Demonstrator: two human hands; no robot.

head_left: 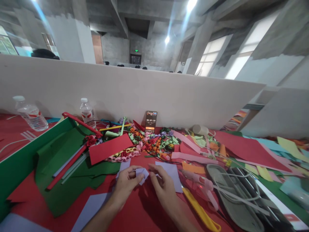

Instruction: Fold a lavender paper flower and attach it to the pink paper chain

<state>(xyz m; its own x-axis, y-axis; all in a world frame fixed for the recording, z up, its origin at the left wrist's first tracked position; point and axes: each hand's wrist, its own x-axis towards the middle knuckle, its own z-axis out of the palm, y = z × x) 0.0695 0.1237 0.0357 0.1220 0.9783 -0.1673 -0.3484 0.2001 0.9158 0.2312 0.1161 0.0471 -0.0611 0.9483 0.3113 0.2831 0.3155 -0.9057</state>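
Observation:
My left hand (pixel 127 182) is closed on a small folded piece of lavender paper (pixel 144 174), pinched between thumb and fingers. Just right of it, my right hand (pixel 164 183) has its thumb and fingers apart, close to the folded paper, and nothing shows in its grasp. A flat lavender sheet (pixel 177 177) lies on the red tabletop, partly behind my right hand. More lavender paper (pixel 90 206) rests by my left forearm. To the right are a pink glue gun (pixel 199 181) with a small red light and a yellow tool handle (pixel 200 207).
Paper chains (pixel 137 148) and a red card (pixel 109 148) lie ahead. A phone (pixel 151 120) showing a timer leans on the white partition (pixel 120 90). Two water bottles (pixel 87 111) stand back left; green paper (pixel 65 167) is at left. A grey case (pixel 231 193) with cables is right.

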